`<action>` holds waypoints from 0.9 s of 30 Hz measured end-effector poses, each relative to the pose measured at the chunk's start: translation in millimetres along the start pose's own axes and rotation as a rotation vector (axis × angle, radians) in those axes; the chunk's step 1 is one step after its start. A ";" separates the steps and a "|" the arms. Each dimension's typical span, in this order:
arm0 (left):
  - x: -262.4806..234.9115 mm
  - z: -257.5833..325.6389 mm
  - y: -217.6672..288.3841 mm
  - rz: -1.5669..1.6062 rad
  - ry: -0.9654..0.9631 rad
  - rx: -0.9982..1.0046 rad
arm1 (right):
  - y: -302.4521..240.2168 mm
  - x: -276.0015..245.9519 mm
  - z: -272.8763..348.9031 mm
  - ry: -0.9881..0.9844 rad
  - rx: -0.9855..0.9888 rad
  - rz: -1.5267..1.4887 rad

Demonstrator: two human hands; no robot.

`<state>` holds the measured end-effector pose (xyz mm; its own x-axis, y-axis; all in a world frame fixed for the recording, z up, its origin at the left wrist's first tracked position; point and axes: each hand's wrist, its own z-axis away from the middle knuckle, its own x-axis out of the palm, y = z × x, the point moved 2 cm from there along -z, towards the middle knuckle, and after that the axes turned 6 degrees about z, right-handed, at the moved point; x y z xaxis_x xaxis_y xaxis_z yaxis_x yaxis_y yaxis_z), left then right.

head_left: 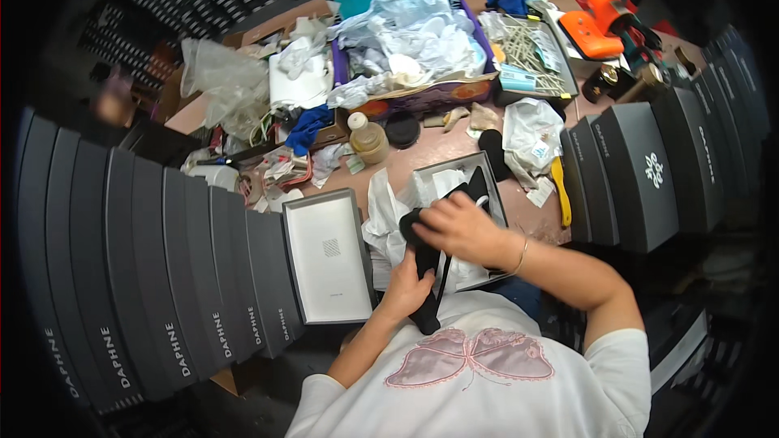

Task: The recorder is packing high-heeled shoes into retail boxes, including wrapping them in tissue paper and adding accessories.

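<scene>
My left hand [408, 288] is closed around a black shoe [427, 308], held upright in front of my chest. The fingers of my right hand [461, 229], slightly blurred, are bent over a black rounded pad-like thing [410, 229] at the shoe's upper end; whether it is separate from the shoe is unclear. Behind my right hand lies an open grey shoe box [497, 195] with white tissue paper [385, 209] spilling over its left side. A second black shoe [477, 182] shows inside, partly hidden by my hand. The box lid [329, 259] leans at the left, pale inside up.
Rows of dark grey shoe boxes stand at the left [154, 276] and right [641, 170]. Farther back are a purple-edged box of crumpled tissue [414, 40], a tray of thin sticks [535, 57], a bottle [368, 139], an orange tool [596, 28] and a yellow-handled tool [560, 191].
</scene>
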<state>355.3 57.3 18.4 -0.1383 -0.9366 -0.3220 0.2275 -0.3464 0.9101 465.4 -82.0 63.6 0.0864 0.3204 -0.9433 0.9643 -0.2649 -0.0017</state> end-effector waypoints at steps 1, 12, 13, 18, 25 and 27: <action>-3.5 0.2 0.1 0.012 -0.029 -0.023 | 25.8 -5.8 11.5 0.006 0.070 0.041; -25.5 -8.3 8.7 0.938 -0.404 -0.397 | 102.2 -7.6 80.0 0.320 0.705 0.068; -28.7 -12.8 7.3 0.984 -0.407 -0.398 | 83.1 -13.5 61.4 0.411 0.677 -0.069; -17.7 -28.8 5.0 0.985 -0.293 -0.490 | 74.8 10.5 56.0 0.087 0.598 -0.121; -17.3 -81.7 -43.6 1.174 -0.157 -0.383 | -40.7 -17.5 -6.3 0.196 0.490 -0.710; -32.2 -90.8 -39.2 1.378 -0.280 -0.445 | -73.6 -22.3 -6.2 0.150 0.337 -0.754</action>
<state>438.3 96.3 -30.7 0.2623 -0.5108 0.8187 0.5950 0.7536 0.2795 394.1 -64.0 86.8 -0.4964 0.6316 -0.5956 0.6527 -0.1809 -0.7357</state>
